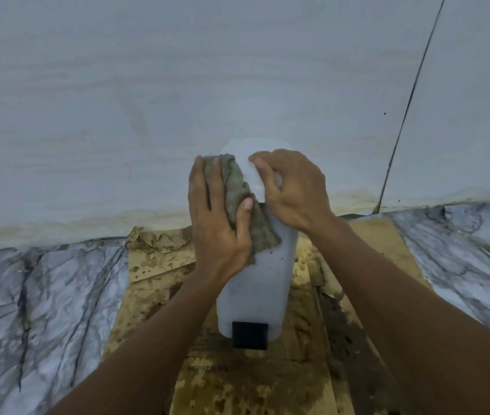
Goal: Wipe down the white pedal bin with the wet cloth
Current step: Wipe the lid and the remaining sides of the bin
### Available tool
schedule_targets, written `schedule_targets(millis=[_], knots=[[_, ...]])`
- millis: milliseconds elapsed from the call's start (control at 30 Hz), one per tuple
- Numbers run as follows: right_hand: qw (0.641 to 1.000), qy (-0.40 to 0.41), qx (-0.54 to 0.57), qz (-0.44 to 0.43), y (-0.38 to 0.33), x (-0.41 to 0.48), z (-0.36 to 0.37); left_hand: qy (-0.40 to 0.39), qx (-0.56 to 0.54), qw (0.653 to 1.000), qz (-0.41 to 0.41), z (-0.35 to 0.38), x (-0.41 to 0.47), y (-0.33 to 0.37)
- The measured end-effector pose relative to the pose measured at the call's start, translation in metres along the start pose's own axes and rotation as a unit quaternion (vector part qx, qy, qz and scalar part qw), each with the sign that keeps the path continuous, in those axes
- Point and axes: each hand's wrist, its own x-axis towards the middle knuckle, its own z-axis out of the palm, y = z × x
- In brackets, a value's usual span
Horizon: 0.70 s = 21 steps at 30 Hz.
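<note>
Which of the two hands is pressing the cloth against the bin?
The left hand holds the grey-green cloth against the white pedal bin; the right hand grips the bin's top, bare of any cloth.

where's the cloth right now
In the head view the cloth is pressed under the left hand against the upper left side of the white pedal bin, beside the right hand gripping the top.

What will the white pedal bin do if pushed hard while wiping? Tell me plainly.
The pedal bin looks tall and narrow, so a hard sideways push would probably tip it. It seems light plastic, likely to slide on the damp cardboard. The right hand bracing its top suggests this, while the left hand presses the cloth.
</note>
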Motion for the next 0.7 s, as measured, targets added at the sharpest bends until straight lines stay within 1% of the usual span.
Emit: schedule_targets(millis=[100, 200, 300, 367, 467, 567, 633, 700], knots=[[0.997, -0.025, 0.068, 0.037, 0.015, 0.012, -0.009, -0.015, 0.023, 0.999, 0.045, 0.011, -0.015, -0.016], [0.996, -0.032, 0.072, 0.042, 0.032, 0.016, -0.019, -0.039, 0.048, 0.996, 0.059, 0.022, -0.025, -0.028], [0.996, -0.022, 0.079, 0.037, 0.037, 0.018, -0.016, -0.039, 0.054, 0.996, 0.064, 0.032, -0.030, -0.031], [0.995, -0.016, 0.088, 0.043, 0.035, 0.020, -0.012, -0.043, 0.069, 0.993, 0.083, 0.037, -0.034, -0.035], [0.995, -0.009, 0.088, 0.046, 0.032, 0.025, -0.008, -0.063, 0.136, 0.979, 0.141, 0.040, -0.043, -0.041], [0.994, -0.008, 0.096, 0.050, 0.032, 0.027, -0.007, -0.068, 0.191, 0.964, 0.174, 0.043, -0.041, -0.036], [0.993, -0.010, 0.099, 0.060, 0.032, 0.029, -0.007, -0.068, 0.219, 0.953, 0.198, 0.049, -0.033, -0.026], [0.992, -0.019, 0.102, 0.069, 0.031, 0.030, -0.008, -0.095, 0.228, 0.936, 0.251, 0.055, -0.031, -0.015]])
